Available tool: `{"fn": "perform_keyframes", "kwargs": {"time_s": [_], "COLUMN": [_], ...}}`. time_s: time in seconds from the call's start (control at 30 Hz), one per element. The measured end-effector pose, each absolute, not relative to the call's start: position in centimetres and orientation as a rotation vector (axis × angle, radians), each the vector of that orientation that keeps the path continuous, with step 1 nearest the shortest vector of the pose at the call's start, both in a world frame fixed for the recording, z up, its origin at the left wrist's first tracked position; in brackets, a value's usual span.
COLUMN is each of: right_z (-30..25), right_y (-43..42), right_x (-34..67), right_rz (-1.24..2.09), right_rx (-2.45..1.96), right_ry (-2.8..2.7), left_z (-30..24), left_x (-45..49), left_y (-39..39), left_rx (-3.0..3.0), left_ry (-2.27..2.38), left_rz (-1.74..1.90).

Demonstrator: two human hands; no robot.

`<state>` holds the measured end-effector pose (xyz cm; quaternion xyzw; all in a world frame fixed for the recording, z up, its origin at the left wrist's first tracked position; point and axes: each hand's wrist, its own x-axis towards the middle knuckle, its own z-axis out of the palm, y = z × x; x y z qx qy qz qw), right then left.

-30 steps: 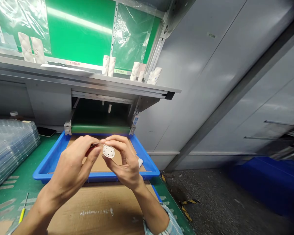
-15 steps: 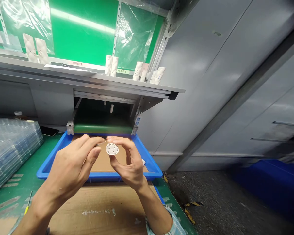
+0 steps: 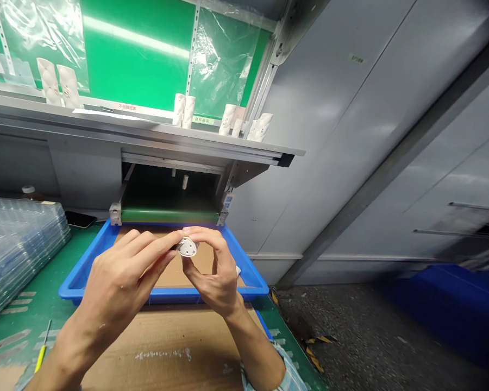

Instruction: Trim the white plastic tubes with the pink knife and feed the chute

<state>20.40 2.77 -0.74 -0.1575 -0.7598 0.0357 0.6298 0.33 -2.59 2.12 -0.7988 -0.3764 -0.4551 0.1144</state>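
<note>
Between the thumb and fingers of my right hand (image 3: pixel 214 271) is a white plastic part (image 3: pixel 187 247), its oval end with small dark holes turned toward me. My left hand (image 3: pixel 124 274) is closed in a pinch, with its fingertips against the left edge of that oval end. Whatever thin thing the left fingertips hold is mostly hidden by them. Both hands are raised over a blue tray (image 3: pixel 167 294) lined with cardboard.
Behind the tray, a green conveyor belt (image 3: pixel 171 215) carries small white pieces. Stacked clear plastic trays (image 3: pixel 24 244) stand left, near a phone (image 3: pixel 80 219) and a yellow-handled screwdriver (image 3: pixel 41 357). White twisted tubes (image 3: pixel 69 87) line the shelf above. Cardboard (image 3: pixel 158 347) lies in front.
My left hand has moved right, bringing its pinched fingertips from beside the white part onto its edge. My right hand keeps holding the part in nearly the same place.
</note>
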Motion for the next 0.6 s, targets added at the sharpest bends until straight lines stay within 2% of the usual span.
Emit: {"fn": "perform_keyframes", "kwargs": {"time_s": [0.6], "right_z": [-0.7], "right_y": [2.7], "right_x": [20.53], "right_rz": [-0.03], "right_rx": [-0.347], "right_ry": [-1.764], "left_z": [1.98], "left_x": [-0.13], "left_y": [-2.53], "left_rx": [-2.407], "left_ry": [-1.125], "left_rz": [-1.454]}}
